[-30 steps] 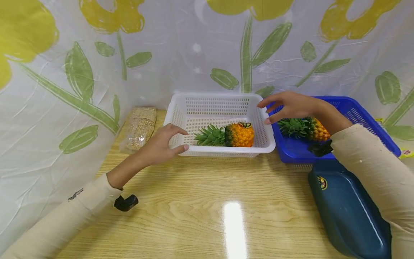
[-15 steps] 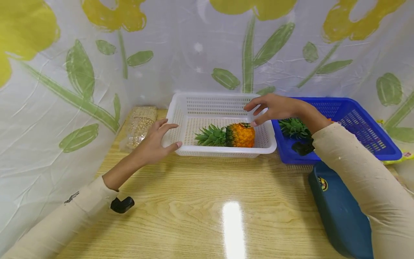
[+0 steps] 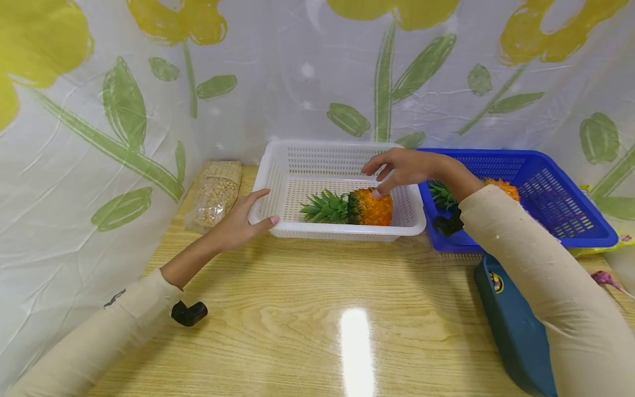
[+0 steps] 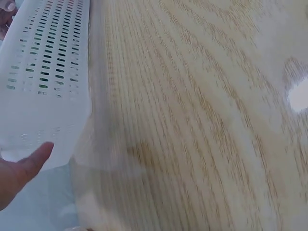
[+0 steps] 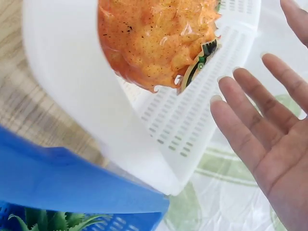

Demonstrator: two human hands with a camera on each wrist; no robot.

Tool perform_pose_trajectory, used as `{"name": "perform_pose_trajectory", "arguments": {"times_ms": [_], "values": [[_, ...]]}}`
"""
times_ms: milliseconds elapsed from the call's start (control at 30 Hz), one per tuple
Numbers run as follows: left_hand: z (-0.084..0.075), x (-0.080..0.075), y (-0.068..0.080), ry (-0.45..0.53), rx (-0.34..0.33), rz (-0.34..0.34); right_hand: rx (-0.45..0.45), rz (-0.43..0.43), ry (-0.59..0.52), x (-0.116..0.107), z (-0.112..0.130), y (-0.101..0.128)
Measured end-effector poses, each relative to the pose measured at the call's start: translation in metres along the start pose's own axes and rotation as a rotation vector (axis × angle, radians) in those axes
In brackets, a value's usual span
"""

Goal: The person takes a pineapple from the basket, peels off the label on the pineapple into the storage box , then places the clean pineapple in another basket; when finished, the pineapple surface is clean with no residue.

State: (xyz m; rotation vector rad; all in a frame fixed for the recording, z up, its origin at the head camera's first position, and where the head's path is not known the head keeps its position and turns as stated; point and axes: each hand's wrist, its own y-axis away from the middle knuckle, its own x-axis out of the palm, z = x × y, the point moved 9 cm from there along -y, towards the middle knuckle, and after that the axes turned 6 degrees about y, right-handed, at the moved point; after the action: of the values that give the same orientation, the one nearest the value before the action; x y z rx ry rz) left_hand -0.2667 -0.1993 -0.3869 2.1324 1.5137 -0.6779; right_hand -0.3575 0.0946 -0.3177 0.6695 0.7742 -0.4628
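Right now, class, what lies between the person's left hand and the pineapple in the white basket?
In the head view, only the white basket's perforated left wall and some bare basket floor separate the left hand from the pineapple's leafy crown.

Landmark: white basket [image 3: 342, 154] on the table [image 3: 307, 309].
In it: pineapple [image 3: 369, 208].
Left of it: grain bag [image 3: 216, 193].
Right of it: blue basket [image 3: 550, 193], touching, holding a second pineapple [image 3: 501, 187].
At its left corner: left hand [image 3: 238, 223].
Over it: right hand [image 3: 404, 168].

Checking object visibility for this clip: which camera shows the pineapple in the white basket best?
The head view: the whole pineapple lies on its side in the white basket, leaves and body both visible. The right wrist view shows only its orange body and a tag, close up. The left wrist view shows none of it, only basket wall and table.
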Motion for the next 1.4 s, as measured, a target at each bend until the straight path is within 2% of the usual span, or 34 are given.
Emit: {"name": "perform_pose_trajectory", "arguments": {"times_ms": [333,433,700,833,1100,1400], "values": [[0.006,0.002,-0.002,0.131,-0.027,0.016,0.026,0.047,0.014,0.002,0.001,-0.012],[0.006,0.003,-0.002,0.164,-0.021,0.025,0.04,0.064,0.03,0.003,-0.001,-0.015],[0.003,0.007,-0.003,0.331,0.01,0.069,0.055,0.095,0.079,0.004,-0.007,-0.024],[0.003,0.007,-0.002,0.34,0.016,0.073,0.073,0.124,0.104,0.006,-0.008,-0.027],[0.005,0.007,-0.001,0.351,0.017,0.074,0.116,0.242,0.118,0.018,-0.014,-0.036],[0.006,0.006,-0.002,0.343,0.021,0.068,0.151,0.309,0.117,0.023,-0.02,-0.043]]}}
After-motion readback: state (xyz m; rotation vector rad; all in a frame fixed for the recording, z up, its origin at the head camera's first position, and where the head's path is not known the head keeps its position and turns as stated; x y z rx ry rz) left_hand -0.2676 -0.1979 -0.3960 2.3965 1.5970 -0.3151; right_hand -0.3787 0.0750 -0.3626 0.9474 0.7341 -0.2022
